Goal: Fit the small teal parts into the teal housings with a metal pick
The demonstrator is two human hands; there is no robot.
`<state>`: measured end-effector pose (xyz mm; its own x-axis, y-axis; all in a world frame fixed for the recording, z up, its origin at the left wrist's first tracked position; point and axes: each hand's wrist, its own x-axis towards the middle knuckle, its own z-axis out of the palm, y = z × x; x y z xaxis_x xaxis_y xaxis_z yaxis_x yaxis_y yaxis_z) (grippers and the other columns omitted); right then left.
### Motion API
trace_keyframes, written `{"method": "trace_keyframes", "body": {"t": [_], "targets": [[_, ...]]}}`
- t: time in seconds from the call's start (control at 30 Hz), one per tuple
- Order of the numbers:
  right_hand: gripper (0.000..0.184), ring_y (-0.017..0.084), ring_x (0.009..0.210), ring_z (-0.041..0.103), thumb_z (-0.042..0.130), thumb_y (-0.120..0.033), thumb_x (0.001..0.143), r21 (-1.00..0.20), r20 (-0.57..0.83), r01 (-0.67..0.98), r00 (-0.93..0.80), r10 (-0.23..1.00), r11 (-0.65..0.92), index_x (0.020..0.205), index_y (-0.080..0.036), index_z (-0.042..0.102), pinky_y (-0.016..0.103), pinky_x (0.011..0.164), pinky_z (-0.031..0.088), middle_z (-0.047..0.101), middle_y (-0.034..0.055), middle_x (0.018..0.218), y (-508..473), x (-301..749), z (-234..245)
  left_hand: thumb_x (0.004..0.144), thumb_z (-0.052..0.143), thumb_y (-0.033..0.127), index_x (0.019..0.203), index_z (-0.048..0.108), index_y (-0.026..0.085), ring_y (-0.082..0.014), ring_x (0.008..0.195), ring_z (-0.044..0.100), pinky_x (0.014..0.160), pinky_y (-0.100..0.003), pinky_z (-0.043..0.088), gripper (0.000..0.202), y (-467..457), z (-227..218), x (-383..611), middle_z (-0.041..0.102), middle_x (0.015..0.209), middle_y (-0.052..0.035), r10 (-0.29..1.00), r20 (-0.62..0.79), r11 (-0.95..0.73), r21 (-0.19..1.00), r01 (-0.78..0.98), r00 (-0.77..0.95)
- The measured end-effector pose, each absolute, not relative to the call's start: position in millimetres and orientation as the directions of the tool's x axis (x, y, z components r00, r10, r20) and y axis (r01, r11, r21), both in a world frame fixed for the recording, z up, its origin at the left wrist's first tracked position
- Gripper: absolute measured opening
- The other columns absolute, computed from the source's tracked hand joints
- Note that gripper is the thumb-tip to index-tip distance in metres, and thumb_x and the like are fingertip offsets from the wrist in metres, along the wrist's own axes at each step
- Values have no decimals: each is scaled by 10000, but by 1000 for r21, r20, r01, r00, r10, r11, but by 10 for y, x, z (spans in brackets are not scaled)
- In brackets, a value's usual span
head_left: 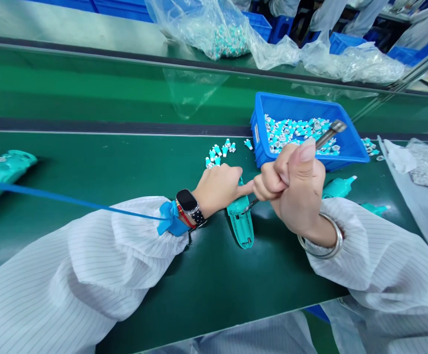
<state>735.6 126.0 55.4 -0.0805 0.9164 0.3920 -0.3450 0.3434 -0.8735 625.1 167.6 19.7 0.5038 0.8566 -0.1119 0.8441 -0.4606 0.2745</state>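
A teal plastic shell (243, 231), long and hollow, lies on the green work surface in front of me. My left hand (219, 189) holds its far end, with the index finger stretched toward my right hand; the other fingertips are partly hidden. My right hand (293, 189) is closed around metal tweezers (330, 135). Their broad end sticks up past the thumb, while the dark bent tip reaches down into the shell. Just beyond my left hand lie several small teal-and-white parts (217, 151).
Behind my right hand stands a blue bin (309, 103) of small teal-and-white parts. Other teal shells lie at left (13, 164) and right (339, 187). A blue cord (70, 199) runs from my left wristband. Plastic bags (214, 29) rest on the back ledge.
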Motion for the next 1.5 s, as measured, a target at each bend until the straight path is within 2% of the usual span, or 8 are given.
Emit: {"method": "trace_keyframes", "body": {"t": [0.13, 0.47, 0.73, 0.83, 1.07, 1.5], "targets": [[494, 46, 353, 68, 488, -564, 852, -869, 409, -338, -81, 909, 361, 562, -208, 304, 224, 324, 135, 138, -85, 460, 1243, 7371, 578, 866, 303, 571, 852, 627, 158, -258, 748, 614, 600, -306, 397, 525, 1676, 204, 6256, 632, 779, -101, 858, -110, -459, 276, 845, 502], [478, 52, 358, 81, 495, -513, 864, -887, 370, -319, -59, 927, 334, 556, -207, 295, 227, 325, 155, 144, -79, 458, 1214, 7364, 579, 857, 324, 559, 837, 624, 162, -259, 763, 613, 586, -297, 379, 498, 1666, 213, 6260, 627, 759, -94, 857, -126, -451, 287, 845, 500], [478, 61, 345, 104, 479, -461, 882, -855, 451, -302, -34, 892, 421, 542, -206, 261, 230, 331, 158, 119, -73, 460, 1111, 7329, 539, 832, 358, 528, 808, 621, 163, -254, 776, 604, 590, -296, 370, 451, 1654, 236, 6275, 622, 750, -94, 879, -160, -379, 335, 862, 449], [460, 58, 341, 122, 471, -431, 896, -841, 460, -341, -41, 887, 420, 550, -203, 273, 226, 334, 158, 123, -70, 469, 1122, 7338, 538, 828, 363, 533, 813, 619, 159, -261, 786, 607, 585, -294, 368, 454, 1654, 233, 6279, 622, 754, -95, 875, -157, -390, 330, 860, 457], [464, 56, 360, 115, 493, -454, 884, -871, 374, -335, 19, 927, 358, 552, -201, 291, 223, 329, 170, 119, -68, 484, 1146, 7402, 578, 851, 338, 562, 858, 615, 145, -267, 808, 615, 615, -296, 385, 501, 1655, 238, 6278, 622, 778, -100, 856, -144, -449, 268, 853, 496], [476, 56, 359, 103, 488, -461, 885, -866, 389, -343, -5, 921, 363, 557, -199, 264, 225, 336, 146, 88, -67, 492, 1112, 7391, 594, 884, 334, 517, 831, 592, 131, -282, 765, 609, 563, -292, 331, 468, 1631, 272, 6257, 612, 763, -134, 835, -92, -503, 271, 821, 542]]}}
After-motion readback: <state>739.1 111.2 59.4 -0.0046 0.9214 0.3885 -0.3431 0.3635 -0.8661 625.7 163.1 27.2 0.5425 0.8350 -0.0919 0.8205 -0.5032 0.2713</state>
